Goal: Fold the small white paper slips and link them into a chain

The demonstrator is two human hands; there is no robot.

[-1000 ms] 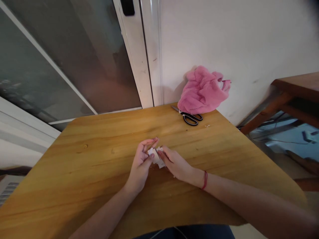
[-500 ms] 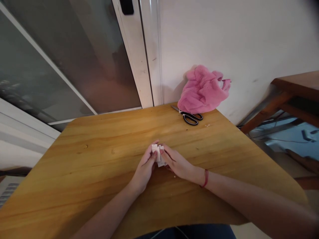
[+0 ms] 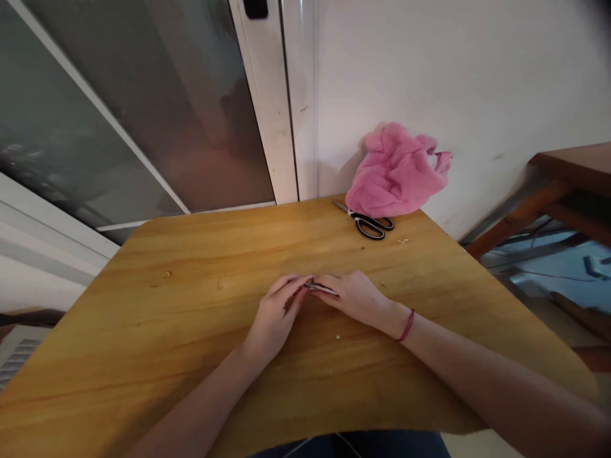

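Between my two hands, over the middle of the wooden table, is a small folded white paper (image 3: 323,289), seen nearly edge-on. My left hand (image 3: 279,308) pinches its left end with thumb and fingers. My right hand (image 3: 356,298), with a red string bracelet (image 3: 407,326) at the wrist, is closed on the right part. Most of the paper is hidden by my fingers. The fingertips of both hands meet or nearly meet at its left end.
At the table's (image 3: 191,331) back right lies a crumpled pink plush cloth (image 3: 396,172) against the wall. Black-handled scissors (image 3: 370,224) rest in front of it, blades pointing left. Small scraps (image 3: 403,241) dot the tabletop. A sliding glass door (image 3: 205,114) stands behind.
The folded paper has been tipped from showing its white face to nearly edge-on. My hands have turned over it, and my fingers now cover more of it. The view has shifted slightly.
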